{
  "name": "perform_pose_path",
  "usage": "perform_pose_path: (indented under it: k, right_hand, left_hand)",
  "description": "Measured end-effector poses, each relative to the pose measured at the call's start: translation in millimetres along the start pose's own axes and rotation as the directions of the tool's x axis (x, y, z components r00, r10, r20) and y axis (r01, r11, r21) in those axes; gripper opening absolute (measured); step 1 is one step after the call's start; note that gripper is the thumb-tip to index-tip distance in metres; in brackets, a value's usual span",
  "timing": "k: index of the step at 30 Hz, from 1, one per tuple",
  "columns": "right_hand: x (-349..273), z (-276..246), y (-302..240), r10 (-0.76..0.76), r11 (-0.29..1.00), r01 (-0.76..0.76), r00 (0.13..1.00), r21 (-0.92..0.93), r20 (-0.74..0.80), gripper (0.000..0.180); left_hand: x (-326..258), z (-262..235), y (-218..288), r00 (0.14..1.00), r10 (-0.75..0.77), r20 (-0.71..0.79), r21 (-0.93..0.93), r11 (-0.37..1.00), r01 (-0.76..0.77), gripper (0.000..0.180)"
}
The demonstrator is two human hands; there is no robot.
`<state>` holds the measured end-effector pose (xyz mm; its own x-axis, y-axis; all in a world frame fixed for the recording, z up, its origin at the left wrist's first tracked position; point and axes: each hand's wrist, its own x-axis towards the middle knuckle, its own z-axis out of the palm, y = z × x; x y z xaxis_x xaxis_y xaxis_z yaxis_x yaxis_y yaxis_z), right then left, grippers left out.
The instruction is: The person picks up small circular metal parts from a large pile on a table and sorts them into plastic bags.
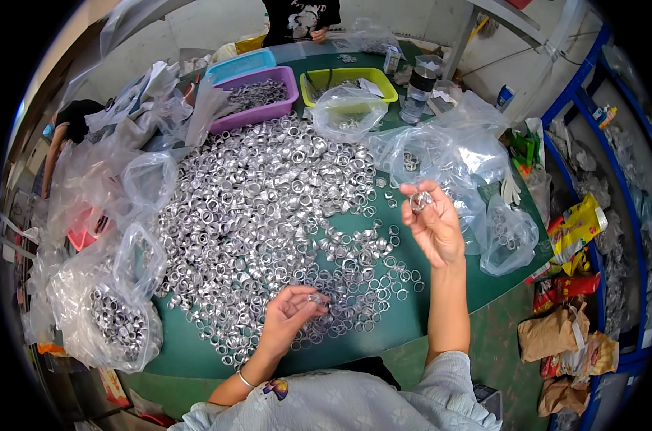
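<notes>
The left hand is pinching a shiny silver metal ring over the dark-green tabletop, bare toward its near-right edge; the right hand is holding up at least one other silver ring. Silver rings beyond counting are covering the middle, translucent plastic bags are crowding both sides, and one rectangular purple tub and one rectangular lime-green tub are standing beyond.

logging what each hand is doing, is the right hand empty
No, the right hand holds a shiny silver ring between its thumb and fingers.
</notes>
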<state>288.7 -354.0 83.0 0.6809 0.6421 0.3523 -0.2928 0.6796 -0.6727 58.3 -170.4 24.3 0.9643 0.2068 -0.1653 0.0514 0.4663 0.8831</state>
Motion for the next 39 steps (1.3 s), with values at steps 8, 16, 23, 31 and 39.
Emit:
perform_pose_path:
  k: [8,16,23,31,39]
  right_hand:
    - [-14,28,4,-0.106,0.950,0.091,0.994,-0.300,-0.033,0.029]
    - [-3,33,8,-0.284,0.659,0.074,0.946,-0.748,-0.156,0.027]
    - [59,-58,-6,-0.559,-0.067,-0.237,0.813,-0.969,-0.160,0.025]
    - [71,-82,-2,-0.417,-0.560,-0.043,0.878,-0.827,0.236,0.025]
    - [-16,37,42,0.434,0.172,-0.017,0.899,-0.985,0.061,0.027]
  left_hand:
    - [-2,1,3,1.000,0.007,0.013,-0.016,1.000,-0.007,0.023]
    - [-4,4,10,0.994,0.084,-0.071,-0.057,0.994,-0.088,0.024]
    - [-6,7,28,0.989,0.148,-0.006,-0.149,0.978,-0.147,0.025]
    - [-7,7,32,0.991,0.093,-0.094,-0.152,0.983,-0.107,0.020]
    - [6,-16,18,0.926,-0.374,0.059,-0.377,0.850,0.367,0.028]
